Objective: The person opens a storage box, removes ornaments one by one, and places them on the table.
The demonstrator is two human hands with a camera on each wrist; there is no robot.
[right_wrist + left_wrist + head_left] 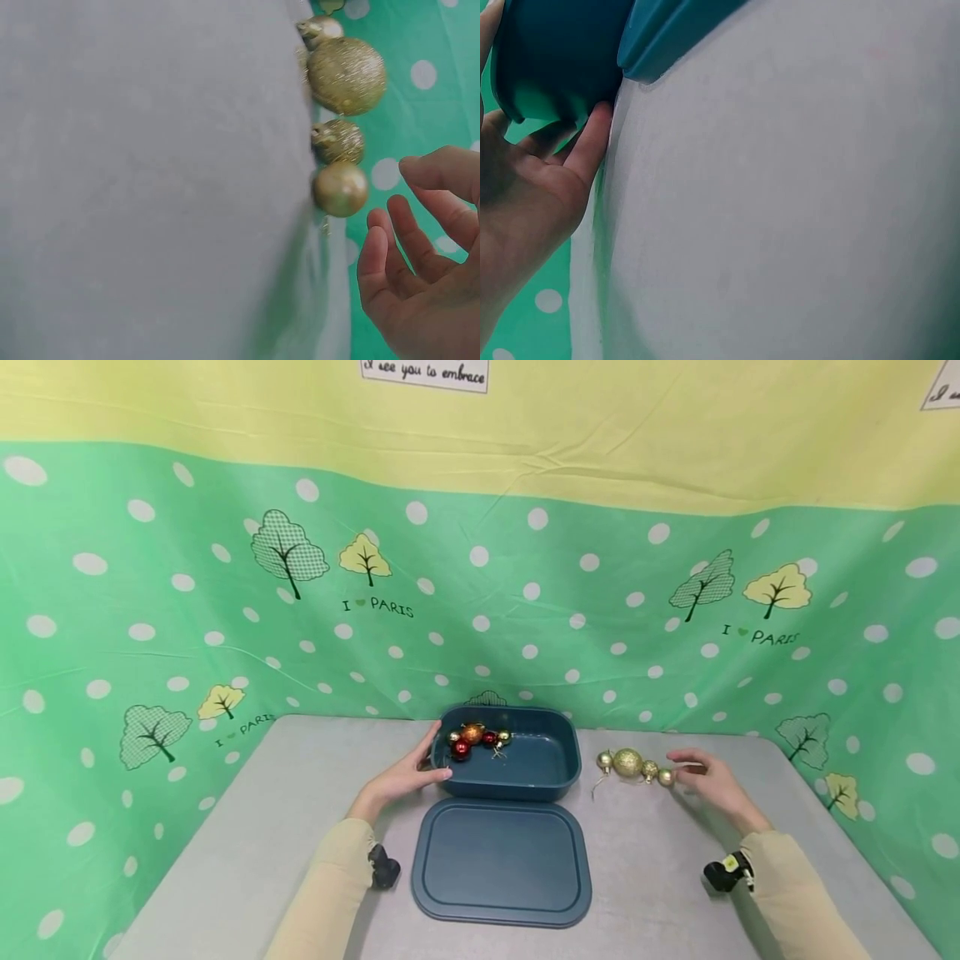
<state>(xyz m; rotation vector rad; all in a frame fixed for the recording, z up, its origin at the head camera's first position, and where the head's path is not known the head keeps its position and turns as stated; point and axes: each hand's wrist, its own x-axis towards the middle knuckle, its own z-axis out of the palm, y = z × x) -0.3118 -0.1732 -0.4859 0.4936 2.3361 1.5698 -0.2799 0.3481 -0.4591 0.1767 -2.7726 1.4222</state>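
Note:
A dark blue rectangular box [540,792] stands uncovered at the table's far side. In its left part lie several small red, orange and gold baubles [472,734]. My left hand [401,778] holds the box's left end, thumb near the front corner and fingers along the outer side; the left wrist view shows fingers against its wall. To the right of the box, several gold baubles [627,762] lie in a row, a large glittery one among smaller ones. My right hand [712,785] is beside the row's right end, fingers spread and loosely bent, with nothing in it.
The flat blue lid [502,863] lies on the grey table [652,877] in front of the box. Behind the table hangs a green and yellow curtain [480,610] with dots and trees. Both wrists carry a small black camera [385,867].

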